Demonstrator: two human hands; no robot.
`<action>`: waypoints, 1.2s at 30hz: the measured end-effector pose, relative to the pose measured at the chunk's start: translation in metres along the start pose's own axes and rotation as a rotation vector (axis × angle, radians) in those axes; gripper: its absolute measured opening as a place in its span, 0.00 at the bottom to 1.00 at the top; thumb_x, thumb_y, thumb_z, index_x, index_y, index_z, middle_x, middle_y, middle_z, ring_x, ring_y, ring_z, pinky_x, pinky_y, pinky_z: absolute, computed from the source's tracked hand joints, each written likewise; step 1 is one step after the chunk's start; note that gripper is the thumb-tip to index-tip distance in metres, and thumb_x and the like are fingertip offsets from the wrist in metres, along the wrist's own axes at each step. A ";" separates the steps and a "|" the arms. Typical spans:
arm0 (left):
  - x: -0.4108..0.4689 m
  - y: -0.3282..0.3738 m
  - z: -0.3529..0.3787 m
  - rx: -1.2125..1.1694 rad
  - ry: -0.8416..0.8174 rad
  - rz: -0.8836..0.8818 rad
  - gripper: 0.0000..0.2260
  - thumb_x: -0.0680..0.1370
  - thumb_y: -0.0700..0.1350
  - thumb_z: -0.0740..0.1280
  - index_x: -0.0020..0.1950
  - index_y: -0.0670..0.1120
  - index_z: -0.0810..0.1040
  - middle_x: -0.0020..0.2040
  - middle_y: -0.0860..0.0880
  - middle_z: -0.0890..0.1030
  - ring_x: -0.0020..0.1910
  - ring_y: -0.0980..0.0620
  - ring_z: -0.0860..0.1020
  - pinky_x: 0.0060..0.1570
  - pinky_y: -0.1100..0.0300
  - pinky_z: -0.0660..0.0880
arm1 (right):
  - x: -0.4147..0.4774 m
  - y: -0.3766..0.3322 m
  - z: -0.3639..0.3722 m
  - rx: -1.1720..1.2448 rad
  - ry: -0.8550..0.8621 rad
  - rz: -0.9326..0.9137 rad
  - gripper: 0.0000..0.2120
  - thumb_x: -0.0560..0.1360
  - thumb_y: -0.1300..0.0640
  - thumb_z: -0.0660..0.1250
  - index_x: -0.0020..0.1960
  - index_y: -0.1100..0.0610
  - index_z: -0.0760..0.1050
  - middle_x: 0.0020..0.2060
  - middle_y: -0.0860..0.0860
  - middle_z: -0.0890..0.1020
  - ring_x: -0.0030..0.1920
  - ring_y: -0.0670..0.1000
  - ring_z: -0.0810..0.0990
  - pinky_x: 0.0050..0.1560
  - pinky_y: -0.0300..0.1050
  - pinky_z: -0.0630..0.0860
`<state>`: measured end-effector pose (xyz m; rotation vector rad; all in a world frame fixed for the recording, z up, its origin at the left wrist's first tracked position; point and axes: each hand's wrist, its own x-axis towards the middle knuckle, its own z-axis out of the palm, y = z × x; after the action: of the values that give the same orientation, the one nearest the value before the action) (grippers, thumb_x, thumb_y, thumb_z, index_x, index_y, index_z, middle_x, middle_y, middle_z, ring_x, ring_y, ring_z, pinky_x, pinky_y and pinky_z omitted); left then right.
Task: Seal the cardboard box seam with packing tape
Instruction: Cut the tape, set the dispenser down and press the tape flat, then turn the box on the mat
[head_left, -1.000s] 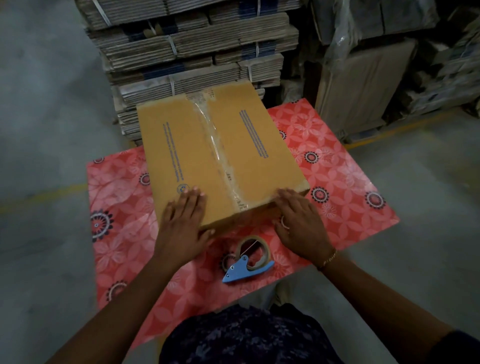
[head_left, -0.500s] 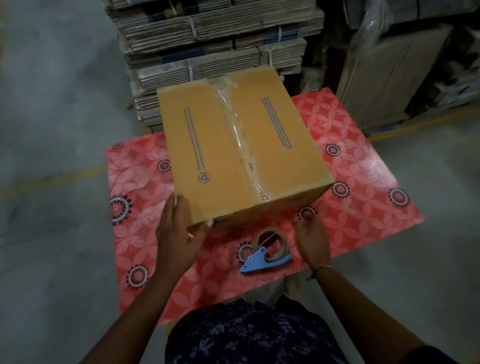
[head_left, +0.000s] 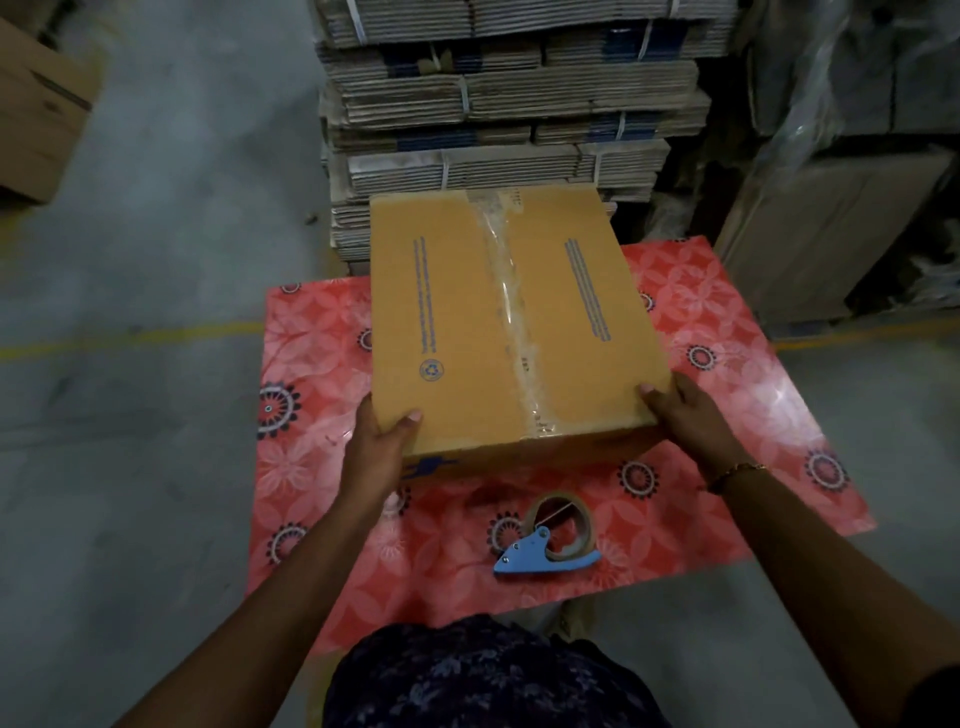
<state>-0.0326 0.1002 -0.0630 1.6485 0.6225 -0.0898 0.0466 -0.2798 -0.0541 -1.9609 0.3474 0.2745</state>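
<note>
A brown cardboard box (head_left: 447, 322) stands on a red flowered table (head_left: 727, 415). Clear packing tape (head_left: 511, 312) runs along its top seam from the far edge to the near edge. My left hand (head_left: 376, 447) grips the box's near left corner, thumb on top. My right hand (head_left: 685, 415) holds the near right corner, thumb on the lid. A blue tape dispenser (head_left: 545, 545) with a roll of brown tape lies on the table in front of the box, between my arms, untouched.
Strapped bundles of flat cardboard (head_left: 498, 104) are stacked right behind the table. Wrapped cartons (head_left: 841, 218) stand at the right, another carton (head_left: 36, 104) at the far left. Grey concrete floor with a yellow line (head_left: 130, 338) surrounds the table.
Both hands left the box's lid and went to its near corners. The box turned a little and now sits squarer to me.
</note>
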 end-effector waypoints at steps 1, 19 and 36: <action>0.003 -0.003 -0.011 -0.008 0.012 0.010 0.31 0.69 0.58 0.72 0.70 0.53 0.73 0.61 0.49 0.83 0.59 0.46 0.82 0.62 0.42 0.78 | -0.002 -0.002 0.010 -0.001 -0.008 -0.006 0.20 0.74 0.44 0.70 0.64 0.49 0.77 0.57 0.49 0.85 0.55 0.52 0.84 0.60 0.55 0.79; 0.012 -0.025 -0.127 0.127 0.160 -0.009 0.28 0.69 0.57 0.71 0.67 0.50 0.75 0.61 0.45 0.82 0.60 0.41 0.80 0.61 0.44 0.77 | -0.042 -0.041 0.117 -0.114 -0.124 -0.105 0.31 0.77 0.37 0.64 0.76 0.48 0.64 0.68 0.49 0.77 0.64 0.55 0.79 0.57 0.49 0.76; -0.075 -0.016 0.045 0.662 -0.500 0.570 0.12 0.77 0.49 0.65 0.59 0.52 0.79 0.54 0.58 0.78 0.54 0.53 0.79 0.50 0.56 0.74 | -0.128 0.083 0.097 -0.204 -0.130 0.551 0.34 0.71 0.32 0.66 0.57 0.61 0.69 0.38 0.57 0.82 0.30 0.54 0.82 0.30 0.44 0.79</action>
<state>-0.0908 0.0333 -0.0555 2.2689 -0.3109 -0.3037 -0.1061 -0.2080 -0.1184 -2.0003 0.7993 0.8136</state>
